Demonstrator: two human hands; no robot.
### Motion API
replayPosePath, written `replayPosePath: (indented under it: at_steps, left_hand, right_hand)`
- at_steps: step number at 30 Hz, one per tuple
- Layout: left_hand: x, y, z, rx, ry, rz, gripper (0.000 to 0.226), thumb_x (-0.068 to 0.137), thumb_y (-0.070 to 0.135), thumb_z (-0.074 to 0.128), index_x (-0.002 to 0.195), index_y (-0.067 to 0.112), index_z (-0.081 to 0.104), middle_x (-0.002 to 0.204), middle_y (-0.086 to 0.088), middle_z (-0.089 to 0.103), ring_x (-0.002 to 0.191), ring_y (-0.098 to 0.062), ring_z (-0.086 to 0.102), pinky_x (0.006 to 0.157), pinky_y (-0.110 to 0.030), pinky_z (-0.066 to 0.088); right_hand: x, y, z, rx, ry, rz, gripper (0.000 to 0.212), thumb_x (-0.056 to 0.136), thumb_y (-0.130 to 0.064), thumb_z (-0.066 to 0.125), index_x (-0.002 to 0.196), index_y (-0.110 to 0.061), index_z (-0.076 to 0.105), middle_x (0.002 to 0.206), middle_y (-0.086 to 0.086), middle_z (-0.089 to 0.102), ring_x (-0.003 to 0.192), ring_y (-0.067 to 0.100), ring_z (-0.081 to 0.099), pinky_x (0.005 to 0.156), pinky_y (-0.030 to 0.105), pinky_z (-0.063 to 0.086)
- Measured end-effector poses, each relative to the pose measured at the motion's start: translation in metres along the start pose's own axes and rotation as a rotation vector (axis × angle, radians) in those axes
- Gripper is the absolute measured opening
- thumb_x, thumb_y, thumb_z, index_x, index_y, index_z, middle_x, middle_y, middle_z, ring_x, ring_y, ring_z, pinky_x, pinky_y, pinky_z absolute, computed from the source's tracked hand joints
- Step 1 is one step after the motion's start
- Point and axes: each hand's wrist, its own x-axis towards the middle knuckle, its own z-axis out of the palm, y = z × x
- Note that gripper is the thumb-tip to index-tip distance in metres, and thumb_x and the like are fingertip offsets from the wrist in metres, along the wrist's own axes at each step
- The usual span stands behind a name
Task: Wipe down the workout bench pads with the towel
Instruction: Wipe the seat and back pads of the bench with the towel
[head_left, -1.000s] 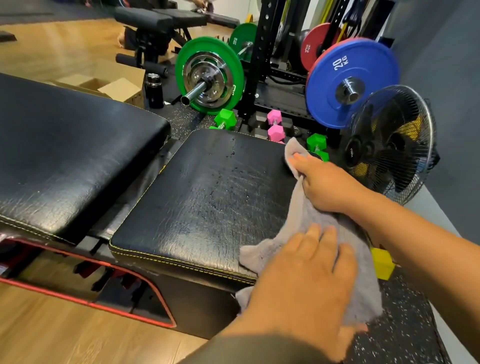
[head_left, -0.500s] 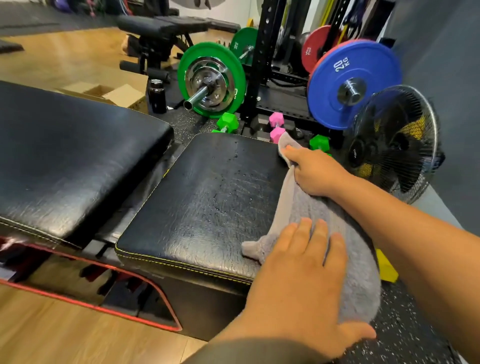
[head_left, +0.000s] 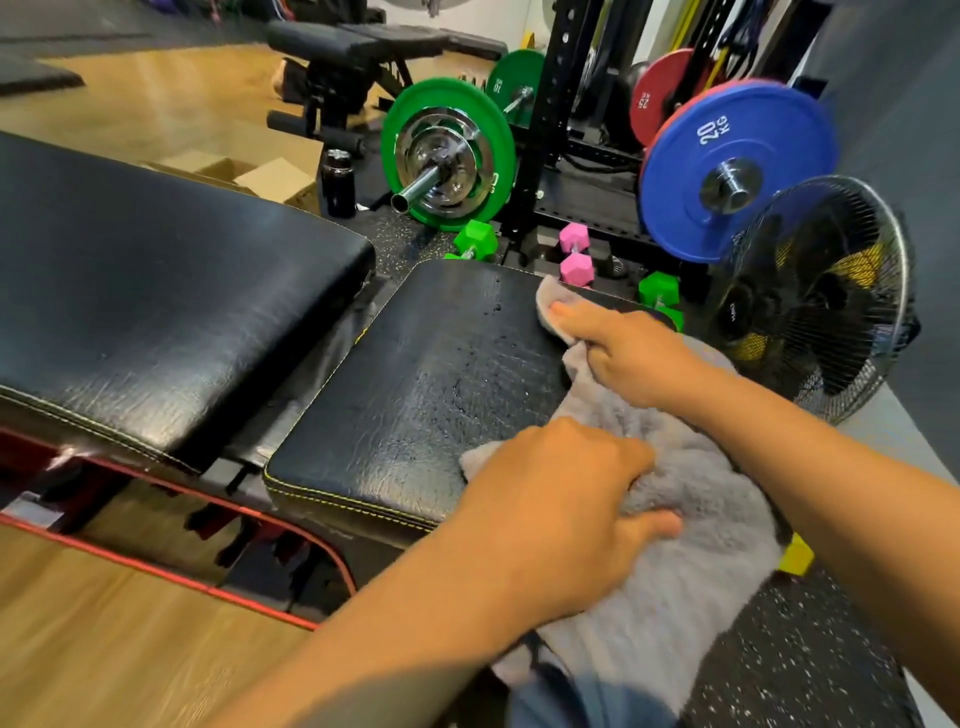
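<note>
Towel (head_left: 701, 519) is draped over the right edge of the seat pad (head_left: 426, 395). Left hand (head_left: 550, 509), flat before, is now curled into it; right hand (head_left: 634, 358) is pinched on the far corner. Wiping stroke is judged imminent.

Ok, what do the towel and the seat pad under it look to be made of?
The towel looks like grey microfibre or terry: fluffy pile, soft bunching. The seat pad is probably black vinyl or faux leather: glossy, creased grain, yellow edge stitching, droplets beading on top.
</note>
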Motion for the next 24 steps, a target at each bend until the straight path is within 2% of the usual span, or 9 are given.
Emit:
replayPosePath:
  at_steps: [2,4,6,10,13,17,20,22,24]
  left_hand:
    - [-0.002,0.003,-0.002,-0.013,0.014,0.022,0.02,0.089,0.042,0.059,0.097,0.025,0.056,0.1,-0.003,0.064,0.094,-0.029,0.059,0.076,-0.036,0.048]
    - [-0.009,0.012,0.002,-0.041,-0.034,0.066,0.014,0.087,0.026,0.06,0.096,0.023,0.05,0.102,-0.006,0.061,0.095,-0.032,0.057,0.072,-0.038,0.045]
    - [-0.011,0.012,0.007,-0.05,-0.073,0.091,0.017,0.087,0.019,0.06,0.093,0.022,0.045,0.1,-0.006,0.06,0.093,-0.032,0.058,0.069,-0.038,0.043]
    - [-0.005,-0.003,0.006,0.005,0.018,0.022,0.024,0.093,0.022,0.056,0.085,0.025,0.034,0.095,-0.005,0.059,0.087,-0.032,0.058,0.068,-0.039,0.045]
    - [-0.001,-0.01,0.001,0.034,0.028,-0.019,0.026,0.095,0.026,0.052,0.082,0.024,0.03,0.09,-0.001,0.058,0.085,-0.028,0.056,0.068,-0.039,0.043]
    - [-0.006,0.0,0.004,-0.048,-0.056,0.074,0.028,0.086,0.013,0.056,0.081,0.028,0.034,0.093,-0.004,0.061,0.089,-0.031,0.056,0.067,-0.036,0.042]
    - [-0.007,0.001,0.012,-0.055,-0.093,0.11,0.019,0.082,0.006,0.057,0.095,0.018,0.049,0.103,-0.01,0.059,0.101,-0.034,0.055,0.072,-0.036,0.038]
    - [-0.007,-0.002,0.019,-0.048,-0.055,0.087,0.021,0.082,0.004,0.055,0.1,0.013,0.052,0.108,-0.012,0.06,0.115,-0.034,0.053,0.093,-0.038,0.044]
    - [-0.003,-0.008,0.021,-0.008,0.015,0.056,0.019,0.082,0.002,0.054,0.099,0.012,0.053,0.107,-0.014,0.061,0.122,-0.034,0.05,0.111,-0.041,0.035]
  right_hand:
    - [-0.036,-0.013,0.008,-0.113,0.045,-0.212,0.048,0.093,-0.017,0.052,0.137,0.002,0.043,0.128,0.009,0.059,0.117,0.011,0.054,0.095,0.018,0.042]
    - [-0.056,-0.013,0.006,-0.115,0.011,-0.315,0.05,0.09,-0.026,0.042,0.136,-0.005,0.048,0.142,-0.002,0.038,0.133,0.003,0.026,0.111,0.01,0.019]
    - [-0.046,0.001,-0.005,-0.129,0.012,-0.32,0.057,0.087,-0.029,0.033,0.141,-0.016,0.04,0.147,-0.014,0.024,0.137,-0.003,0.016,0.11,0.006,0.009]
    - [0.02,0.007,-0.009,-0.149,0.063,-0.055,0.059,0.092,-0.003,0.038,0.146,-0.027,0.034,0.153,-0.009,0.025,0.141,0.019,0.031,0.112,0.021,0.023]
    - [0.024,-0.013,0.001,-0.076,0.046,-0.073,0.06,0.09,0.002,0.04,0.142,-0.028,0.041,0.152,-0.004,0.032,0.137,0.02,0.036,0.112,0.03,0.029]
    - [-0.036,-0.017,0.011,0.019,0.034,-0.296,0.057,0.084,0.004,0.046,0.138,-0.015,0.043,0.143,-0.007,0.036,0.136,0.011,0.031,0.112,0.011,0.016]
    - [-0.02,0.002,-0.001,-0.073,0.043,-0.252,0.057,0.088,0.005,0.043,0.142,-0.014,0.041,0.149,0.0,0.035,0.137,0.02,0.036,0.107,0.015,0.021]
    - [0.018,0.016,-0.005,-0.116,0.053,-0.077,0.06,0.091,-0.001,0.043,0.147,-0.021,0.031,0.155,0.0,0.026,0.139,0.02,0.033,0.108,0.018,0.022]
    - [0.046,0.005,-0.004,-0.097,0.044,-0.009,0.061,0.091,-0.004,0.041,0.148,-0.021,0.03,0.156,0.0,0.024,0.141,0.021,0.03,0.11,0.022,0.022]
